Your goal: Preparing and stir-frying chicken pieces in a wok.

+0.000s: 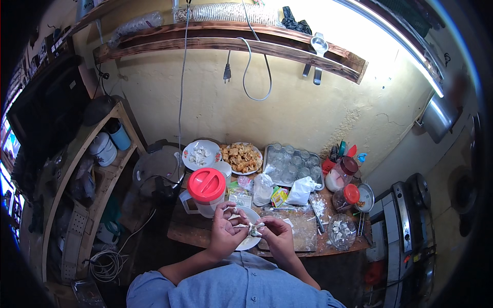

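Note:
Between my hands, above a white plate [249, 243] at the table's near edge, is a small piece of pale dough with a greenish filling [254, 231]. My left hand [227, 230] pinches its left side between thumb and fingers, the other fingers spread. My right hand [275, 233] pinches its right side with thumb and forefinger. Beside my right hand lies a floured board [304, 236], with a knife [317, 215] across its far right part. A clear bowl of small white pieces [342, 232] stands to its right.
A red-lidded plastic pitcher [207, 188] stands left of my hands. Behind are a flowered plate [200, 155], a plate of fried pieces [242, 158] and a metal tray of glasses [294, 163]. Jars [346, 196] stand at right, near a stove [404, 219]. A wooden shelf [111, 169] is at left.

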`<action>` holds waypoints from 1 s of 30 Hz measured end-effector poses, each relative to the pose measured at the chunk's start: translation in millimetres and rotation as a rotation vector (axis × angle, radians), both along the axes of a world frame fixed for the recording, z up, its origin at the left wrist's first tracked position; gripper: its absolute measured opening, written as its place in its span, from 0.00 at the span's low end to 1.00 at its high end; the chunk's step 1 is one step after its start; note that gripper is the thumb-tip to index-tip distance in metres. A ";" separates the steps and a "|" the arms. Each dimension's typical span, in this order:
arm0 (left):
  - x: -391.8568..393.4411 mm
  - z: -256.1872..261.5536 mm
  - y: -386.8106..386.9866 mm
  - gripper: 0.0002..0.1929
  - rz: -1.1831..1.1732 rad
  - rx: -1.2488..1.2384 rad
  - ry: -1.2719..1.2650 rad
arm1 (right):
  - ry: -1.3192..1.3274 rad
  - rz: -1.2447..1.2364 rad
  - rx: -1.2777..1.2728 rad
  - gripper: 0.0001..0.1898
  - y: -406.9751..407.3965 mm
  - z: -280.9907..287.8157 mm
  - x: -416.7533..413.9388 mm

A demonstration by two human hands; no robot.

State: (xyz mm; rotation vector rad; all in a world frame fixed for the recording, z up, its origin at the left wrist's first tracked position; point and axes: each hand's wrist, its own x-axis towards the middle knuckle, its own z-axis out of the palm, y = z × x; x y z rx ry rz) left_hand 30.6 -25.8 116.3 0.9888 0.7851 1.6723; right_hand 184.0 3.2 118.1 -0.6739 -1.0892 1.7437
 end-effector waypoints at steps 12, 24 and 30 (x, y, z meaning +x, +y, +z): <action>2.4 -10.9 0.5 0.35 -0.049 0.198 0.200 | 0.008 -0.338 0.479 0.19 -8.2 -13.6 -7.7; 35.7 -21.7 25.7 0.33 -0.256 0.002 0.135 | -0.095 -0.496 0.299 0.28 -12.7 -29.4 27.2; 90.8 -44.1 39.0 0.33 -0.285 0.088 0.094 | -0.050 -0.853 0.215 0.20 -7.4 -38.2 51.5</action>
